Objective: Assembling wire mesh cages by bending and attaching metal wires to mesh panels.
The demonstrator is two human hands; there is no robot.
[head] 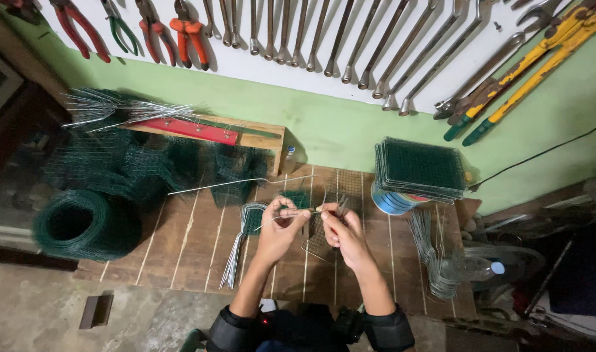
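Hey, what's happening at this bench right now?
A person sits at a wooden bench, holding a thin wire between the left hand and right hand, above a small mesh piece. Cut wires lie beside the left hand. A green mesh roll sits at far left, a stack of mesh panels at right. Wrenches and pliers hang on the wall.

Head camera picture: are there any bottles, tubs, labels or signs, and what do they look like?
Small clear bottle: by the green wall, beside the wooden bench, white cap.
Round blue tub: under the stack of green mesh panels, with a red and white band.
Clear plastic bottle: lying at right, blue cap.
No signs or screens show.
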